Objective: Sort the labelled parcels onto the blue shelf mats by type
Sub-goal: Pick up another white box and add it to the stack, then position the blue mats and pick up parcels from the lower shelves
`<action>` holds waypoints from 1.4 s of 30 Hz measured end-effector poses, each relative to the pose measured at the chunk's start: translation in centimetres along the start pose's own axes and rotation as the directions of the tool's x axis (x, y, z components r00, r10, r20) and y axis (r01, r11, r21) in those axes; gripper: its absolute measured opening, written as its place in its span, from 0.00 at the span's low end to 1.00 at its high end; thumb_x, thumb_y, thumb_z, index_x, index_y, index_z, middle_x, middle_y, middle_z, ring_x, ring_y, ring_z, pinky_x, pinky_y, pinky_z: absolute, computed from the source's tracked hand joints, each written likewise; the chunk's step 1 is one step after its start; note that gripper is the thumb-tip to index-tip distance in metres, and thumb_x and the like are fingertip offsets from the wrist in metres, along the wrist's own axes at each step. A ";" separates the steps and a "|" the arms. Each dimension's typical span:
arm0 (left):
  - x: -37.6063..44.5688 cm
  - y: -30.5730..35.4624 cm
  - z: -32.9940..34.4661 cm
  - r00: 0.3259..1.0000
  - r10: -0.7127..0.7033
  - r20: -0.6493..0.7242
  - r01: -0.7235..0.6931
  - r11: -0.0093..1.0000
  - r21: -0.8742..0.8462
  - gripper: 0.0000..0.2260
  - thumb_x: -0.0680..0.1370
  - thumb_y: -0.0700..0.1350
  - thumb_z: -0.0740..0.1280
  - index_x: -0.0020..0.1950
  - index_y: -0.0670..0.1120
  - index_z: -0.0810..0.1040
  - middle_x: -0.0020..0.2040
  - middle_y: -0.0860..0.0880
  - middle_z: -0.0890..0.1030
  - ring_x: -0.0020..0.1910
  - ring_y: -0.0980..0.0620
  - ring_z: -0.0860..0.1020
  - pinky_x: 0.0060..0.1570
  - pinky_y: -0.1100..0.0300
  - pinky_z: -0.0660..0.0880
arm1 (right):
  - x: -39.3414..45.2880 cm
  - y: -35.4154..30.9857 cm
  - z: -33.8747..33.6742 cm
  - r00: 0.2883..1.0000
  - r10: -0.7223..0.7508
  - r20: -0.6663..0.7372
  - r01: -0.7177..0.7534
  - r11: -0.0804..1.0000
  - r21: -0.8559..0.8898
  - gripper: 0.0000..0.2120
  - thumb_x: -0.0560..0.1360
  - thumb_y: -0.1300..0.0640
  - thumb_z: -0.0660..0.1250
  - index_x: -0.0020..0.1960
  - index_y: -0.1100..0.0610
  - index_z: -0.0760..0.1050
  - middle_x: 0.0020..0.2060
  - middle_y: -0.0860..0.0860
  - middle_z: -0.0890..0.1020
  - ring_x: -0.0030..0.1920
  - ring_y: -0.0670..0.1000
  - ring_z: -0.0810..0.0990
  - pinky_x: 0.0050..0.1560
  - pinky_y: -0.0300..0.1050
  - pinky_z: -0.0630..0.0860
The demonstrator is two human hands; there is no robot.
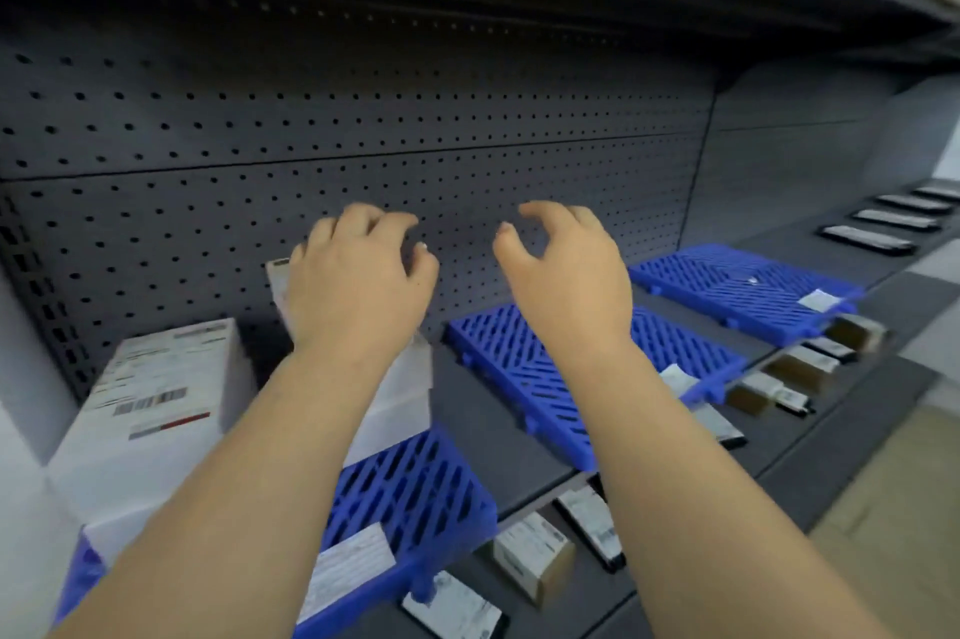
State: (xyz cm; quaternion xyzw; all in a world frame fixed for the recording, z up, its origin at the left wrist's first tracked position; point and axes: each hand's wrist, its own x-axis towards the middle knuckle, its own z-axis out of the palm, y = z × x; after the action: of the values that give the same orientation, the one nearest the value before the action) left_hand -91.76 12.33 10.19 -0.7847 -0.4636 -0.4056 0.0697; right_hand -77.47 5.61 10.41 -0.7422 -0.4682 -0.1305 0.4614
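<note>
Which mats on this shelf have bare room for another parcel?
The middle blue mat and right blue mat are bare apart from front tags. The left blue mat is crowded at the back by white parcels; only its front strip is free.

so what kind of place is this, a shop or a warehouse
Most likely a parcel sorting or stock room: dark metal shelving with a pegboard back, blue slatted mats carrying small tags, and a white parcel with barcoded shipping labels.

The shelf mats (540, 368) are bright blue with diagonal slotted grids. The back panel (363, 129) is dark grey pegboard, dotted with black holes. The white parcel (156, 410) carries black barcodes and a red stripe.
</note>
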 end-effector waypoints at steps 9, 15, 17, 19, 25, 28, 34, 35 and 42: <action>-2.0 16.5 5.3 0.975 0.221 0.014 -0.212 0.948 -0.237 0.16 0.77 0.49 0.61 0.64 0.52 0.76 0.60 0.49 0.77 0.58 0.44 0.73 0.55 0.49 0.68 | -1.3 12.4 -12.1 0.976 0.124 -0.179 -0.159 0.967 -0.199 0.19 0.77 0.44 0.59 0.67 0.46 0.71 0.64 0.47 0.73 0.58 0.52 0.73 0.46 0.45 0.69; -6.1 33.5 9.9 0.914 0.400 0.072 -0.336 0.844 -0.418 0.17 0.77 0.51 0.62 0.66 0.54 0.74 0.60 0.49 0.76 0.59 0.43 0.72 0.55 0.50 0.67 | -2.6 24.0 -24.1 0.896 0.217 -0.387 -0.335 0.902 -0.271 0.18 0.75 0.45 0.61 0.64 0.45 0.74 0.61 0.46 0.76 0.56 0.52 0.75 0.47 0.45 0.69; -8.0 38.8 11.8 0.888 0.450 0.094 -0.360 0.808 -0.466 0.19 0.77 0.52 0.62 0.67 0.54 0.73 0.61 0.50 0.76 0.59 0.43 0.72 0.55 0.50 0.67 | -3.2 28.0 -28.0 0.871 0.227 -0.436 -0.383 0.870 -0.312 0.18 0.75 0.45 0.62 0.64 0.45 0.74 0.61 0.46 0.75 0.57 0.52 0.74 0.47 0.44 0.67; -9.9 44.0 13.7 0.865 0.489 0.117 -0.376 0.783 -0.496 0.20 0.76 0.54 0.61 0.68 0.55 0.73 0.61 0.49 0.76 0.58 0.43 0.72 0.53 0.50 0.68 | -4.2 31.9 -31.7 0.853 0.221 -0.473 -0.417 0.833 -0.363 0.18 0.75 0.46 0.63 0.64 0.45 0.75 0.62 0.46 0.75 0.59 0.52 0.73 0.51 0.45 0.69; -14.6 58.5 17.7 0.800 0.577 0.160 -0.386 0.701 -0.600 0.21 0.77 0.57 0.59 0.69 0.55 0.70 0.64 0.49 0.73 0.61 0.43 0.70 0.56 0.50 0.68 | -6.8 43.3 -41.3 0.791 0.293 -0.537 -0.564 0.691 -0.453 0.22 0.75 0.44 0.63 0.67 0.46 0.72 0.66 0.50 0.71 0.61 0.54 0.71 0.57 0.52 0.71; -16.6 64.5 19.6 0.772 0.613 0.170 -0.385 0.663 -0.642 0.21 0.77 0.57 0.59 0.69 0.55 0.71 0.64 0.49 0.73 0.61 0.43 0.70 0.56 0.50 0.67 | -7.4 48.2 -44.3 0.753 0.336 -0.566 -0.625 0.635 -0.455 0.23 0.74 0.42 0.62 0.68 0.45 0.71 0.67 0.50 0.69 0.61 0.54 0.71 0.57 0.53 0.72; -19.4 74.6 25.9 0.715 0.649 0.260 -0.314 0.630 -0.710 0.21 0.77 0.56 0.60 0.69 0.54 0.72 0.64 0.49 0.73 0.62 0.43 0.69 0.58 0.50 0.66 | -7.0 57.9 -47.8 0.652 0.430 -0.625 -0.731 0.578 -0.364 0.22 0.74 0.43 0.63 0.67 0.45 0.72 0.65 0.49 0.70 0.61 0.53 0.70 0.59 0.53 0.71; -19.6 76.3 27.0 0.710 0.649 0.273 -0.297 0.628 -0.720 0.20 0.77 0.55 0.60 0.69 0.54 0.72 0.64 0.49 0.73 0.62 0.43 0.69 0.57 0.50 0.66 | -6.6 59.6 -48.3 0.631 0.443 -0.637 -0.746 0.570 -0.343 0.22 0.74 0.43 0.63 0.67 0.45 0.72 0.65 0.49 0.70 0.61 0.53 0.70 0.60 0.53 0.70; -17.6 87.4 36.1 0.691 0.636 0.344 -0.161 0.598 -0.785 0.20 0.78 0.54 0.60 0.70 0.54 0.71 0.65 0.48 0.72 0.63 0.43 0.68 0.59 0.50 0.66 | -1.2 71.4 -51.3 0.446 0.473 -0.760 -0.819 0.557 -0.135 0.20 0.74 0.45 0.63 0.65 0.45 0.74 0.62 0.48 0.72 0.61 0.51 0.71 0.61 0.53 0.71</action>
State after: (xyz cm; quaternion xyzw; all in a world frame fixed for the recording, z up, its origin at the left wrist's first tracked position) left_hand -6.86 -30.96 -2.76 -0.9209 -0.0692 -0.2533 -0.2880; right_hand -7.72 -46.16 -2.85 -0.8602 0.1066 -0.2960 0.4013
